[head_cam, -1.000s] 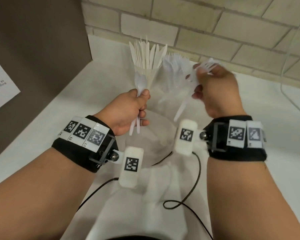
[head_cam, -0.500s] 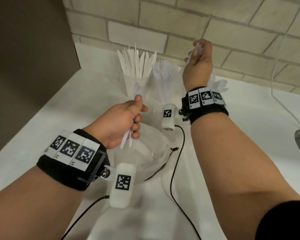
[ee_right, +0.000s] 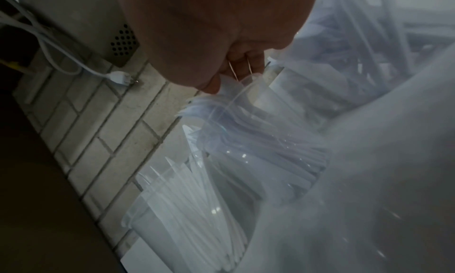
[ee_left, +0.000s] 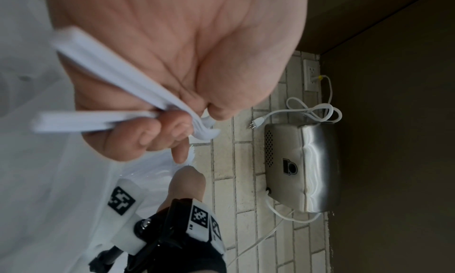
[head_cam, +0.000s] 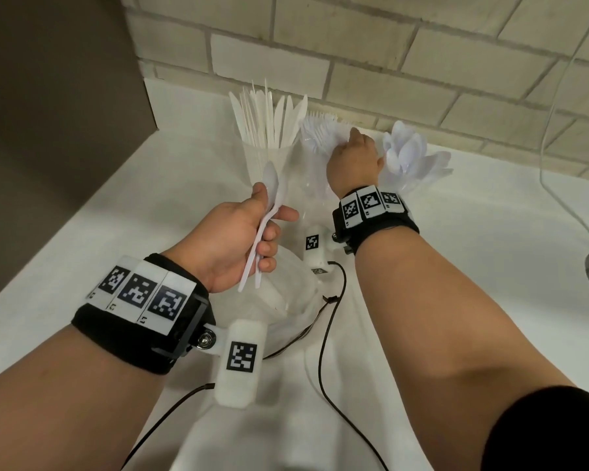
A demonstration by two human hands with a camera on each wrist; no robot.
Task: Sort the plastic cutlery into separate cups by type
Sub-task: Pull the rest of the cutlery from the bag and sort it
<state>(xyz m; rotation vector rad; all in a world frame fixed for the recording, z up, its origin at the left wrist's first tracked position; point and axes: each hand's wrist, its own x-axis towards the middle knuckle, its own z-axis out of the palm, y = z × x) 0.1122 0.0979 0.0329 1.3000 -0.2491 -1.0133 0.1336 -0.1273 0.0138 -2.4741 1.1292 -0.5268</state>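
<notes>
My left hand [head_cam: 272,212] grips two white plastic spoons [head_cam: 273,185] by their handles, bowls up, in front of the cups; the left wrist view shows my left hand [ee_left: 172,121] with its fingers curled round the spoon handles [ee_left: 98,119]. My right hand [head_cam: 351,151] is down on the middle clear cup [head_cam: 315,185] of forks [head_cam: 320,129]. In the right wrist view my right hand [ee_right: 229,76] pinches the fork heads [ee_right: 209,109] at the rim. A cup of knives [head_cam: 269,124] stands to the left, and a cup of spoons [head_cam: 410,154] to the right.
A clear plastic container [head_cam: 286,300] with white pieces lies on the white counter [head_cam: 99,215] under my wrists. A brick wall [head_cam: 388,62] runs close behind the cups and a brown panel [head_cam: 48,96] closes the left. A steel appliance [ee_left: 300,164] and white cords sit to the right.
My right hand has come down from high by the wall onto the fork cup. My left hand has stayed in front of the knife cup with the spoons.
</notes>
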